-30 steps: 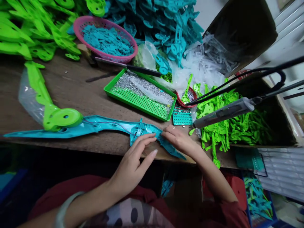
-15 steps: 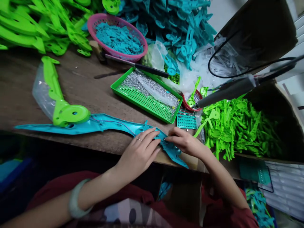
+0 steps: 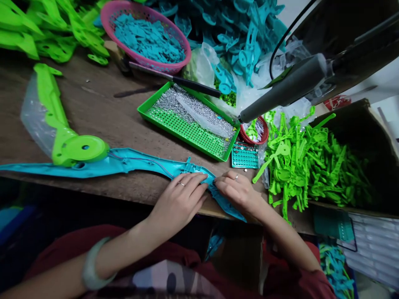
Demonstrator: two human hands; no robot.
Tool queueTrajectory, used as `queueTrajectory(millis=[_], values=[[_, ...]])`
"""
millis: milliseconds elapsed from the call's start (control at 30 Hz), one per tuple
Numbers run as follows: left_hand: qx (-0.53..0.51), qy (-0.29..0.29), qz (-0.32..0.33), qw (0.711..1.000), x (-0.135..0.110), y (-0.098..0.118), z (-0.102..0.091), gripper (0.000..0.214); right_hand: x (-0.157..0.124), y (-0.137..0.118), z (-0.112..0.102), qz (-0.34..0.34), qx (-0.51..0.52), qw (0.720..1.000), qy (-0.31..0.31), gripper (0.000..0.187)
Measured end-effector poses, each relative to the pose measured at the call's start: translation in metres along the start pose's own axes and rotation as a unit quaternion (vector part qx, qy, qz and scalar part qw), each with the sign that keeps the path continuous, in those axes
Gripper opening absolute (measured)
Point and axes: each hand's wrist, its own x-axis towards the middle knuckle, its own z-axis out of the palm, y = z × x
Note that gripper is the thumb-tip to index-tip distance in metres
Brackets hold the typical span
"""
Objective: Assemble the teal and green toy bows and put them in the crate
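A long curved blue plastic shell (image 3: 143,160) lies open side up along the table's near edge, with a thin wire in its channel. Joined to its left part is a green plastic piece (image 3: 77,147) with a round disc and a clear blade. My left hand (image 3: 182,193), a ring on one finger, lies over the shell near its right end, fingers pressed onto it and curled at the tips. Close beside it, my right hand (image 3: 235,189) is closed, its bent fingertips pressed down into the shell. What those fingertips pinch, if anything, is hidden.
A green tray (image 3: 187,143) holds many small screws. Beside it stand a small blue tray (image 3: 245,157) and a red basket (image 3: 263,131). A grey electric screwdriver (image 3: 283,87) hangs above. A pink basket (image 3: 183,62), a hammer (image 3: 116,56) and green parts (image 3: 311,166) lie around.
My right hand has shifted slightly and turned, its fingers now bunched lower over the shell. The screwdriver hangs differently, its tip farther left. The view has shifted a little.
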Motion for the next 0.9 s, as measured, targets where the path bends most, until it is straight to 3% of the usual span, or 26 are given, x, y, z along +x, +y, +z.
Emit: queueTrajectory(millis=[167, 467, 667, 900], values=[[-0.037, 0.005, -0.024, 0.999, -0.002, 0.0, 0.003, 0.024, 0.001, -0.005, -0.006, -0.047, -0.009, 0.999, 0.011, 0.019], [-0.037, -0.007, -0.021, 0.999, -0.003, -0.001, 0.002, 0.025, -0.006, 0.004, 0.004, -0.023, 0.084, 0.996, 0.025, 0.013], [0.008, -0.037, 0.043, 0.998, -0.006, 0.006, 0.007, 0.036, -0.011, 0.01, 0.009, 0.033, 0.121, 0.99, 0.064, 0.014], [0.103, -0.093, 0.04, 0.989, 0.006, 0.018, 0.009, 0.038, -0.012, 0.01, 0.005, 0.035, 0.096, 0.992, 0.08, 0.014]])
